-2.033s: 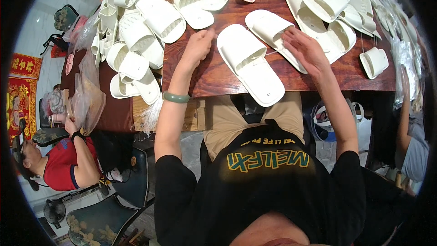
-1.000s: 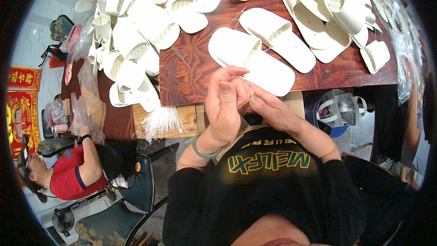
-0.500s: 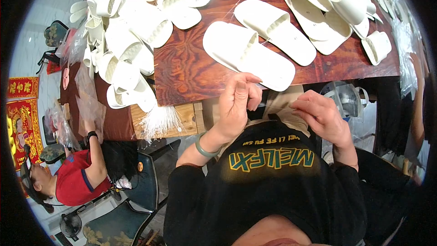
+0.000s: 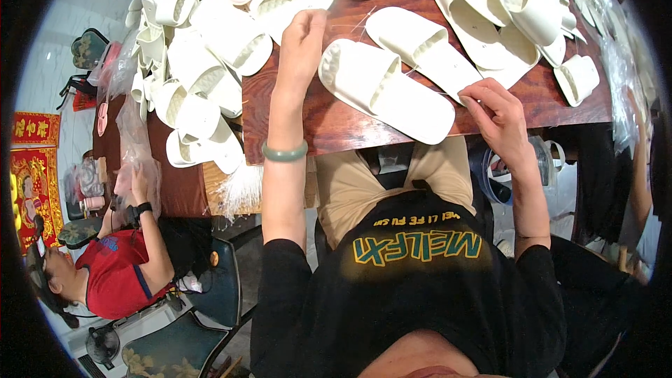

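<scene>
Two cream slippers lie side by side on the red-brown wooden table, a front slipper (image 4: 388, 91) and a slipper behind it (image 4: 427, 49). My left hand (image 4: 301, 52) is raised over the table, left of the front slipper and beside the slipper pile; its fingers point away and their tips are hard to make out. A jade-green bangle (image 4: 285, 152) circles that wrist. My right hand (image 4: 498, 117) is closed in a pinch at the near end of the back slipper; what it pinches is too small to tell. Thin clear strands (image 4: 350, 28) show near the slippers' far ends.
A heap of cream slippers (image 4: 203, 63) covers the left; more slippers (image 4: 490, 35) lie at the right. White plastic strands (image 4: 238, 189) hang in a bunch at the table's front left. Clear bags (image 4: 623, 77) line the right edge. A person in red (image 4: 119, 273) handles a bag at left.
My hands have parted from in front of the table edge. The left has moved forward and left over the table; the right has moved forward to the back slipper. The person in red has shifted.
</scene>
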Action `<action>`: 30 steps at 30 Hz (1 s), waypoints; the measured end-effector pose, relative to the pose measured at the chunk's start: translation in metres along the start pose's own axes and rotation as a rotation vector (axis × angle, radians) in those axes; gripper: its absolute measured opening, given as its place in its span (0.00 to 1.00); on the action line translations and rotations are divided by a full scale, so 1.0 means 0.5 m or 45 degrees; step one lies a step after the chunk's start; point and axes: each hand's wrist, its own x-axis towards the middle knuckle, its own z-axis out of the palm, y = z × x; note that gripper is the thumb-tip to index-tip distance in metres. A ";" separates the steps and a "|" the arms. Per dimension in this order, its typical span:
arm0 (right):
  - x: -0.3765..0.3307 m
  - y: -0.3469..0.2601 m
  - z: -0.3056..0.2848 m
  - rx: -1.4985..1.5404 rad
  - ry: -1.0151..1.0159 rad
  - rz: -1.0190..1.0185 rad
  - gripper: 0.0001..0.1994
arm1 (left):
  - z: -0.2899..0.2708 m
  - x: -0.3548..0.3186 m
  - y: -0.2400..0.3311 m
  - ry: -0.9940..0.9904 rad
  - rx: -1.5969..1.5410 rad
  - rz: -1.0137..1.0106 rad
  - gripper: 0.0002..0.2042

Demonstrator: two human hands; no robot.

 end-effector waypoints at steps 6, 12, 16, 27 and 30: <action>0.009 0.000 0.003 0.050 0.085 0.023 0.04 | 0.001 0.029 -0.125 -0.147 0.171 -0.206 0.16; 0.016 0.007 -0.006 0.162 0.109 0.044 0.04 | 0.009 0.021 -0.117 -0.150 0.254 -0.133 0.13; 0.023 0.021 -0.005 0.129 0.118 0.041 0.04 | 0.014 0.011 -0.112 -0.094 0.377 -0.039 0.13; 0.047 0.058 0.073 0.014 0.132 0.060 0.05 | -0.001 0.014 -0.103 -0.115 0.355 -0.120 0.13; 0.062 0.038 0.108 -0.065 0.065 -0.121 0.06 | -0.014 0.015 -0.118 -0.122 0.278 -0.116 0.13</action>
